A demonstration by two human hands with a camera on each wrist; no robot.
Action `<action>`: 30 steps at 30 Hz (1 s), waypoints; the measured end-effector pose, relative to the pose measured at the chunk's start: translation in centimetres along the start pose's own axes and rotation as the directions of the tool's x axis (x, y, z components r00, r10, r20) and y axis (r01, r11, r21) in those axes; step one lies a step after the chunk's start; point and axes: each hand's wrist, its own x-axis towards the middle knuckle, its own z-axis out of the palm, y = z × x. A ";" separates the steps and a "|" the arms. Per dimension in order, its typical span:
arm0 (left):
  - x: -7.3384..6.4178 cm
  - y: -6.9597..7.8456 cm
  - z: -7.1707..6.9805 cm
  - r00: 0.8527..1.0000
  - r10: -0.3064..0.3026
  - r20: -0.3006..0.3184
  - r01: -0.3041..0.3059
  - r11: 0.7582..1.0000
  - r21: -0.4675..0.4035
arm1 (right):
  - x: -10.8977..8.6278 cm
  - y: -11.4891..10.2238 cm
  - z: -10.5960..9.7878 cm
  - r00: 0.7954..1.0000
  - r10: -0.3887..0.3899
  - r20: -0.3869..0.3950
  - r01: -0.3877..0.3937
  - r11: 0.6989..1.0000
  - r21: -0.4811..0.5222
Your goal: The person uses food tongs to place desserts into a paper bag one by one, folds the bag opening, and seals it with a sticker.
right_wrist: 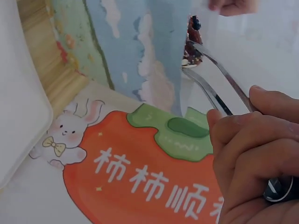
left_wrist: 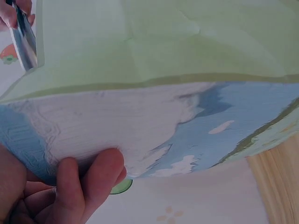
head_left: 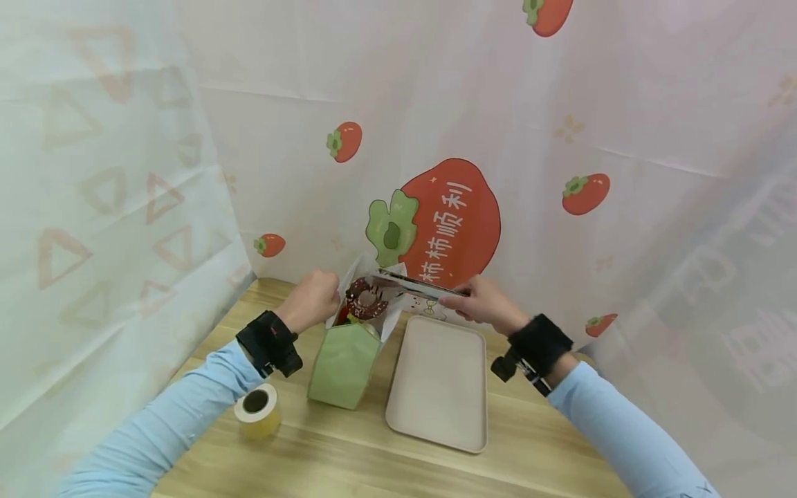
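Note:
A green paper bag [head_left: 342, 366] with its top open stands left of the tray, a chocolate doughnut with sprinkles [head_left: 356, 309] in its mouth. My left hand [head_left: 313, 301] grips the bag's upper left edge; in the left wrist view its curled fingers [left_wrist: 103, 168] lie against the painted blue-and-white side. With my right hand [head_left: 486, 304] I hold metal tongs [head_left: 414, 282], which reach leftward over the bag. Seen from the right wrist, the tong tips are at the doughnut [right_wrist: 194, 53]; whether they pinch it I cannot tell. Something red and green sits beneath the doughnut, partly hidden.
Right of the bag lies a beige rectangular tray [head_left: 438, 387]. A roll of tape or labels [head_left: 260, 418] stands at the front left, close to the left forearm. Behind the wooden table [head_left: 330, 456] hangs a white cloth [head_left: 280, 173] printed with red fruit.

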 end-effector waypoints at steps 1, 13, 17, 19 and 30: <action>0.0 0.0 0.1 1.000 0.004 -0.004 -0.004 1.000 0.002 | 0.5 -0.2 0.3 1.000 -0.002 0.005 0.002 1.000 -0.021; -0.2 -0.1 0.8 0.997 0.062 -0.048 -0.060 0.998 0.027 | 4.9 -1.3 1.5 0.973 0.140 0.181 -0.104 0.976 -0.193; -0.1 -0.1 0.8 0.997 0.056 -0.045 -0.055 0.998 0.026 | 4.7 -1.7 1.3 0.977 0.128 0.170 -0.090 0.972 -0.216; -0.2 -0.1 0.8 0.998 0.051 -0.040 -0.050 0.998 0.022 | 4.2 -1.9 1.0 0.982 0.109 0.153 -0.075 0.974 -0.212; -0.2 -0.3 0.3 0.999 0.028 -0.037 -0.027 0.999 0.039 | 1.9 -3.0 -0.8 0.988 0.030 0.152 0.001 0.980 -0.200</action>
